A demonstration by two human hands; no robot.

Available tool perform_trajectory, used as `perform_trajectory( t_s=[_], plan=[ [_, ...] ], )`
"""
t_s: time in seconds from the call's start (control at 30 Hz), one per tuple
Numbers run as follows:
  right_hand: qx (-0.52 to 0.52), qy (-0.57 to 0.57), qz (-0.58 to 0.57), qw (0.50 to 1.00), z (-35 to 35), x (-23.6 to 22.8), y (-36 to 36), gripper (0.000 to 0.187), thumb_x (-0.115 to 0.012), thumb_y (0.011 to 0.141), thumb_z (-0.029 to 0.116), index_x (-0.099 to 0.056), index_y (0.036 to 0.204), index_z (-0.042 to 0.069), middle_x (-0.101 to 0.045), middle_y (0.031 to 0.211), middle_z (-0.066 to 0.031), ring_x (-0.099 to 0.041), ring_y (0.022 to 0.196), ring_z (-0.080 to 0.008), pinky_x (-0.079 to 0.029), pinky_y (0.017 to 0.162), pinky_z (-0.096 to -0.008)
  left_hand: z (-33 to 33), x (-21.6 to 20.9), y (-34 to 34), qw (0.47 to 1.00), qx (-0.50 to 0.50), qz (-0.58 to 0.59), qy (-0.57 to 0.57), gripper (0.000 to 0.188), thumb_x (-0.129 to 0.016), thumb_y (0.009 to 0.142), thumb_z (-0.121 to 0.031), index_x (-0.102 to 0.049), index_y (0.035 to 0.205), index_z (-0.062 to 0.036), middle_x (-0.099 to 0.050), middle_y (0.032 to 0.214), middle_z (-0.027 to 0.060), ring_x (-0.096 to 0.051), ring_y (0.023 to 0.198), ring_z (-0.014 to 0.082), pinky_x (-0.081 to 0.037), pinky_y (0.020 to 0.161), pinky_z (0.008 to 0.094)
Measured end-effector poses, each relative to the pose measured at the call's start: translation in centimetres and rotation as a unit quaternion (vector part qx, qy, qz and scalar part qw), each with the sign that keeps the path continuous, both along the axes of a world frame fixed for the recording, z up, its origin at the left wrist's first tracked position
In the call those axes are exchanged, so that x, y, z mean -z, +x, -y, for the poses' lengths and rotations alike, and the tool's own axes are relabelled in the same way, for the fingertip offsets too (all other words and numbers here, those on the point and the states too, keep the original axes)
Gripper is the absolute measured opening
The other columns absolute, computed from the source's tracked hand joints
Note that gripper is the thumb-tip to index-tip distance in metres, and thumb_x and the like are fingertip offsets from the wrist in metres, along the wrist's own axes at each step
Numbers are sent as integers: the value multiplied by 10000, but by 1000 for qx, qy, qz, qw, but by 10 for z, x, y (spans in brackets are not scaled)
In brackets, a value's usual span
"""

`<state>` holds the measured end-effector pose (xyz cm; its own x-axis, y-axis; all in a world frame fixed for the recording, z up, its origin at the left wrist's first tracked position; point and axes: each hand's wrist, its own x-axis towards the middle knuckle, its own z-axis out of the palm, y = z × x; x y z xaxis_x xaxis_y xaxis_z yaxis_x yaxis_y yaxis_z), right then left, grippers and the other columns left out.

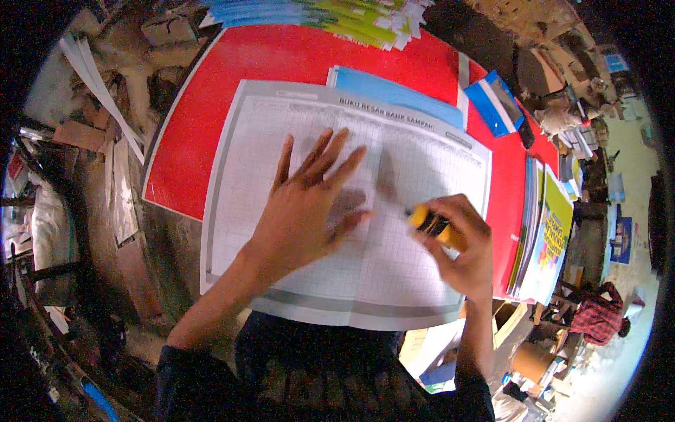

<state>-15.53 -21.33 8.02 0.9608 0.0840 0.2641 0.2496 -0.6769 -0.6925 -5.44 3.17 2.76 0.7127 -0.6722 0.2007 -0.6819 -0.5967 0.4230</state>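
A large white sheet printed with a ruled grid lies on the red tabletop in front of me, its near edge overhanging towards my body. My left hand is open over its middle, fingers spread; whether the whole palm touches the paper I cannot tell. Over the sheet's right half, my right hand is closed around a small yellow and black object with a dark tip pointing left. That object is slightly blurred, and the fingers hide part of it. Shadows of both hands fall on the paper.
Blue-covered papers stick out beyond the sheet's far edge. A fanned pile of blue and green booklets lies at the back. On the right are a blue and white box and stacked booklets. A person in a checked shirt is farther right.
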Motion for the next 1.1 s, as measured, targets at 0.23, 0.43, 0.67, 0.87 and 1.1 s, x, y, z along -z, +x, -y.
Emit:
perform_trajectory(
  t_s=[0.23,0.43,0.67,0.87,1.1],
  plan=[
    [-67,-82,-84,991,-18,11,-22,557,-836,712,16,-715,1248,108,-670,1001,-102,-689,866,-312,-602,746,-405,-4,-9,-72,989,-119,-86,1,1294,-821,638,-738,-286,1645,-125,-151,1682,311,-124,1572,483,-44,1209,709],
    [-49,-112,-71,990,-16,19,-23,521,-854,697,35,-739,1199,113,-674,980,-85,-694,853,-286,-602,727,-391,-7,-5,-70,986,-124,-107,-27,1305,-868,594,-698,-298,1647,-179,-141,1695,286,-121,1578,467,-49,1211,708],
    [-69,-143,-57,986,-23,14,-16,539,-823,690,9,-731,1211,115,-628,931,-59,-684,824,-262,-594,673,-376,-9,-4,-69,985,-128,-115,-33,1314,-882,587,-677,-288,1649,-182,-145,1697,277,-134,1576,463,-58,1215,704],
    [-105,-176,-25,978,-20,14,-14,529,-792,671,-51,-734,1186,57,-597,907,-78,-656,786,-241,-560,650,-351,-6,0,-70,987,-122,-93,-42,1325,-835,579,-770,-315,1640,-171,-155,1691,293,-128,1575,471,-62,1217,701],
    [-12,-74,-111,991,-30,15,-16,431,-840,804,99,-710,1213,63,-686,923,-121,-709,746,-305,-581,658,-372,-6,-1,-70,988,-123,-88,-23,1316,-833,587,-760,-314,1639,-166,-161,1686,299,-150,1569,477,-75,1214,703]
  ],
)
